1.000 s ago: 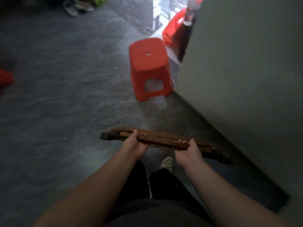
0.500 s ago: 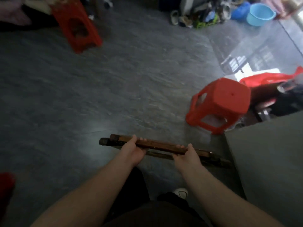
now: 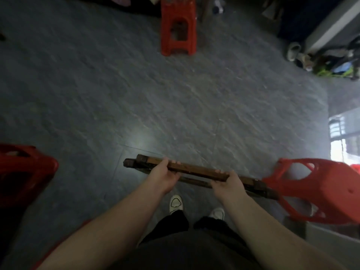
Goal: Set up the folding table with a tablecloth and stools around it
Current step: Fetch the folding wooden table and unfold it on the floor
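Person is turning — a red stool [image 3: 321, 190] is now showing beside the right hand [image 3: 227, 184]. That and the left hand [image 3: 163, 175] are clamping the folded table [image 3: 196, 170], presumably for carrying.

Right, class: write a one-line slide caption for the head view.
Left hand and right hand grip the folded table above grey floor, red stools around.
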`<state>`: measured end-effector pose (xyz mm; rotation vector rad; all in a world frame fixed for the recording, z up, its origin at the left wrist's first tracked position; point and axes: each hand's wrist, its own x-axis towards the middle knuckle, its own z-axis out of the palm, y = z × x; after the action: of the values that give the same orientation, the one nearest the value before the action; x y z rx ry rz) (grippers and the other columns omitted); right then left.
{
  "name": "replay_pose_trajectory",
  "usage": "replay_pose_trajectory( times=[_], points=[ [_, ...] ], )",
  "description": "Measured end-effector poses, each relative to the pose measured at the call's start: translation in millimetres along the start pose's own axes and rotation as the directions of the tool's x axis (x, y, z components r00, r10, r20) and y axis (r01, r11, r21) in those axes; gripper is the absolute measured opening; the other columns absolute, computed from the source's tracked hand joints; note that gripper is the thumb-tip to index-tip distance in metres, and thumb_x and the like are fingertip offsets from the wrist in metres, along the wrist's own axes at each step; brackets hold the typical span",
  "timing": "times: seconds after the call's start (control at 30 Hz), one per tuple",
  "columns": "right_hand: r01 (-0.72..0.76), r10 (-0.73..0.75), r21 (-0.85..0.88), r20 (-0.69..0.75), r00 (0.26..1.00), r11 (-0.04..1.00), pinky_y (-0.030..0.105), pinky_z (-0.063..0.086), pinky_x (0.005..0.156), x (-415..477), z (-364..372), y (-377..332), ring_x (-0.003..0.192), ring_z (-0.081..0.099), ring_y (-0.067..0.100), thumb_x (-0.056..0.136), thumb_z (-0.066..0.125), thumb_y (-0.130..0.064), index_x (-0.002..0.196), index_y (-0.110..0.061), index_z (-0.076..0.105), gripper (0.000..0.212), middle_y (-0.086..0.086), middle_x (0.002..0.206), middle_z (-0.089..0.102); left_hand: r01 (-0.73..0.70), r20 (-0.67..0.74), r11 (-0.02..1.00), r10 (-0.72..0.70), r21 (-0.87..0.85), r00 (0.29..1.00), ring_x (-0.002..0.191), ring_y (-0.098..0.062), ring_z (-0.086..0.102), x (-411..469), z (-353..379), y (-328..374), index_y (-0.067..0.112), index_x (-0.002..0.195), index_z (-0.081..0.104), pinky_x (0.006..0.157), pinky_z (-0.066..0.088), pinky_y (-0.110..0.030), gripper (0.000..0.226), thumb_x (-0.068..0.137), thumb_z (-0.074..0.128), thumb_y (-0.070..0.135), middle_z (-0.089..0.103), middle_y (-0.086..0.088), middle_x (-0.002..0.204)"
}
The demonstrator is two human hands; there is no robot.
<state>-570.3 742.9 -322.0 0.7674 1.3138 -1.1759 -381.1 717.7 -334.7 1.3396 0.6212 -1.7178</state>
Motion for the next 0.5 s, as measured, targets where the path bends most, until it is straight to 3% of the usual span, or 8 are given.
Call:
replay_pose_trajectory(
  times=[0.23, 0.33, 0.43, 0.5],
  points=[
    [-0.022, 0.025, -0.072, 0.038, 0.999, 0.997, 0.040, 0.050, 0.097, 22, 93, -4, 0.083, 0.057, 0.019, 0.104, 0.046, -0.028, 0.096, -0.011, 0.053, 0.020, 0.005, 0.091, 0.054, -0.064, -0.033, 0.996, 0.062, -0.066, 0.998, 0.079, -0.022, 0.053, 22, 43, 59, 0.006, 0.088, 0.050, 0.098, 0.046, -0.042, 0.028, 0.105, 0.045, 0.027, 0.050, -0.008, 0.081],
    [-0.055, 0.059, -0.094, 0.043, 0.997, 0.994, 0.038, 0.051, 0.089, 39, 135, -19, 0.087, 0.059, 0.018, 0.104, 0.048, -0.028, 0.105, -0.011, 0.056, 0.019, 0.004, 0.097, 0.057, -0.084, -0.055, 0.993, 0.080, -0.078, 0.995, 0.081, -0.021, 0.055, 38, 78, 81, 0.007, 0.087, 0.050, 0.099, 0.047, -0.043, 0.028, 0.105, 0.046, 0.029, 0.051, -0.008, 0.082],
    [-0.107, 0.111, -0.109, 0.029, 0.993, 0.988, 0.038, 0.050, 0.075, 60, 168, -40, 0.083, 0.060, 0.017, 0.102, 0.052, -0.028, 0.103, -0.013, 0.057, 0.016, 0.002, 0.098, 0.058, -0.085, -0.084, 0.995, 0.080, -0.061, 0.993, 0.083, -0.022, 0.056, 55, 119, 97, 0.006, 0.089, 0.051, 0.098, 0.047, -0.044, 0.028, 0.105, 0.046, 0.029, 0.051, -0.008, 0.083],
    [-0.132, 0.134, -0.090, 0.016, 0.991, 0.987, 0.038, 0.052, 0.075, 73, 190, -55, 0.084, 0.061, 0.018, 0.101, 0.055, -0.027, 0.101, -0.012, 0.058, 0.015, 0.003, 0.097, 0.060, -0.084, -0.116, 0.995, 0.077, -0.052, 0.990, 0.085, -0.024, 0.057, 67, 147, 103, 0.006, 0.091, 0.052, 0.101, 0.046, -0.046, 0.027, 0.105, 0.047, 0.028, 0.052, -0.009, 0.086]
  ],
)
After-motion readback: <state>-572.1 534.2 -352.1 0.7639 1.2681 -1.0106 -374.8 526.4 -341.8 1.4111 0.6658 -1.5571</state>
